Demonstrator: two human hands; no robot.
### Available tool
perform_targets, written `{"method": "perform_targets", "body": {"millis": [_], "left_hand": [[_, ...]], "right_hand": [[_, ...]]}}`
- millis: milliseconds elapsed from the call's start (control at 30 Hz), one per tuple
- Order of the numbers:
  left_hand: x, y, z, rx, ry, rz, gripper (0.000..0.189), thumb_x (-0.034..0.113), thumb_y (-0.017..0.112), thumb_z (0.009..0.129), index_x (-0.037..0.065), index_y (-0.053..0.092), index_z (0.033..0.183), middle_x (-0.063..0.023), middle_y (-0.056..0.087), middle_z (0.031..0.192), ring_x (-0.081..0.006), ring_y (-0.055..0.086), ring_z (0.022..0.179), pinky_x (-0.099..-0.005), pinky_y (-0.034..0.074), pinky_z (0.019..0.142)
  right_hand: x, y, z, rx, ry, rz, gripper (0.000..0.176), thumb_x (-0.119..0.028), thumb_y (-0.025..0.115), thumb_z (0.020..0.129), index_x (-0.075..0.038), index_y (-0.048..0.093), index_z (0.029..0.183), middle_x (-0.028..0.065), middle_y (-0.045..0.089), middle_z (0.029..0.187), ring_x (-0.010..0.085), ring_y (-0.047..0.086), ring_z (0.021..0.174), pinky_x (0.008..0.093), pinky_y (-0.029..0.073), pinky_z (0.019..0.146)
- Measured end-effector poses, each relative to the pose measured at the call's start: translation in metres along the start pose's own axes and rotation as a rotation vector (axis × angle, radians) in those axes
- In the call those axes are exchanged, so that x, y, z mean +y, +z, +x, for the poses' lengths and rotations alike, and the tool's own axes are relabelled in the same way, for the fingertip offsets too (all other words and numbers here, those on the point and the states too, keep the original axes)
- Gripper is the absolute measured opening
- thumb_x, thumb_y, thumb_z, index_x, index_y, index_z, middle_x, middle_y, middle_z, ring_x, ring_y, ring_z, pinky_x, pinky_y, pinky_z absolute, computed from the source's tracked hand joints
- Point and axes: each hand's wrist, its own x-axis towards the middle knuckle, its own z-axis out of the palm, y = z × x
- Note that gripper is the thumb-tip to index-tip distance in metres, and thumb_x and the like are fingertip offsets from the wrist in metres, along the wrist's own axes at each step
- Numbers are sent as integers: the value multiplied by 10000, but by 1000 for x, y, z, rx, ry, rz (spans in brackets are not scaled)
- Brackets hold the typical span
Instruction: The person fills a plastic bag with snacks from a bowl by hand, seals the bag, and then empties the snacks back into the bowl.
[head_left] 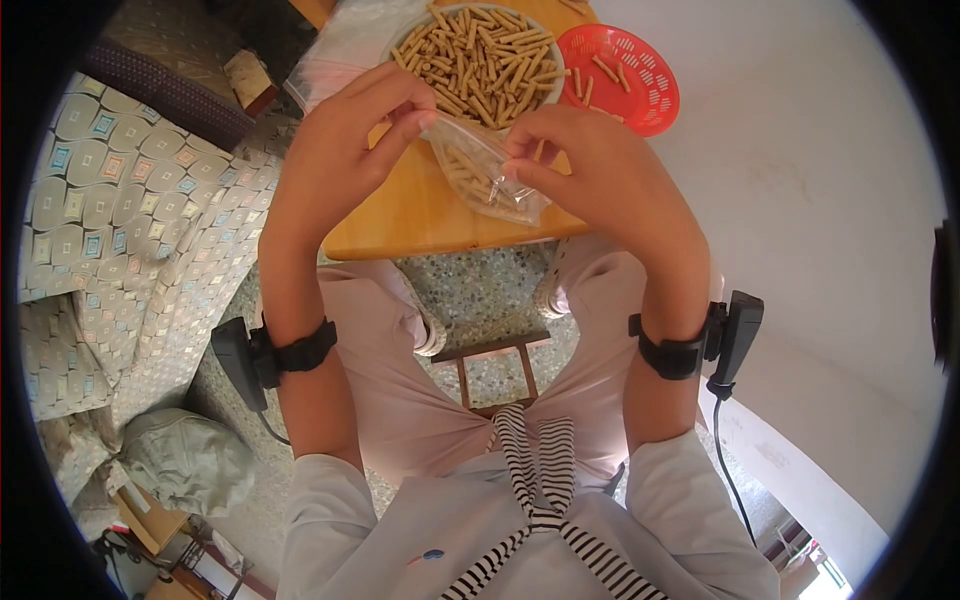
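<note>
A clear plastic bag (475, 180) with several tan sticks in it hangs between my two hands near the front edge of the wooden table (385, 228). My left hand (370, 130) pinches the bag's upper left corner between thumb and fingers. On the other side, my right hand (570, 155) pinches its right edge. Just beyond the hands stands a round bowl (558, 92) heaped with short tan sticks (480, 60). To its right, a red plastic basket (650, 85) holds a few more of these sticks.
More clear plastic bags (325, 75) lie at the table's left edge. A white wall (800, 150) rises on the right. Patterned cloth (130, 200) covers furniture on the left. A small wooden stool (495, 365) is between the legs, and a grey-green bag (190, 460) lies lower left.
</note>
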Motion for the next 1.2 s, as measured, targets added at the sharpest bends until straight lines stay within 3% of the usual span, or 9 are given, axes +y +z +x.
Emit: {"method": "perform_targets", "body": {"millis": [100,267,467,600,667,800,867,1200], "left_hand": [[-4,1,0,1,-15,-45,151,142,634,921,9,608,988,-93,604,910,-248,611,803,-328,485,734],[-4,11,1,-20,-93,-196,197,202,657,915,34,613,1007,-82,603,805,-165,580,733,-294,470,688],[18,22,6,-198,-344,-155,231,237,671,924,61,608,1059,-17,639,822,-87,539,722,-249,434,667],[17,27,7,-121,-268,-245,216,231,670,930,64,611,1053,-10,643,833,-80,534,711,-248,428,639],[10,26,6,-119,-223,-292,189,209,659,941,59,613,1046,-2,643,848,-78,534,729,-244,429,658],[1,22,3,-104,-188,-294,164,189,650,949,50,613,1025,12,628,851,-79,530,748,-241,429,684],[-3,20,2,-118,-160,-322,161,190,650,951,44,609,1005,18,605,856,-78,527,765,-237,425,701],[-1,8,4,-179,-247,-366,160,174,673,928,42,596,973,22,591,887,-77,529,809,-235,432,732]], "right_hand": [[-3,1,2,-39,15,-50,252,-274,688,876,-43,672,975,93,687,857,220,664,808,335,508,729],[-10,3,3,-37,27,-54,315,-338,632,913,-75,699,1072,115,697,869,262,665,801,353,508,727],[-9,2,5,20,30,-48,258,-288,663,898,-59,718,1005,123,690,808,274,660,753,351,507,692],[-11,-2,5,39,33,-42,231,-258,679,887,-54,722,987,124,687,788,260,660,731,342,504,674],[-20,-8,7,-35,133,-55,227,-241,682,888,-33,720,971,128,689,804,237,664,751,333,502,685],[0,-4,-1,-2,87,14,217,-214,680,890,-12,713,960,126,699,840,227,668,781,324,507,714],[2,-10,-2,-117,86,61,204,-187,668,896,-3,709,973,114,709,881,221,668,801,319,513,739],[-12,-16,1,-248,139,176,203,-190,698,861,-32,719,986,67,716,894,176,666,805,298,517,753]]}}
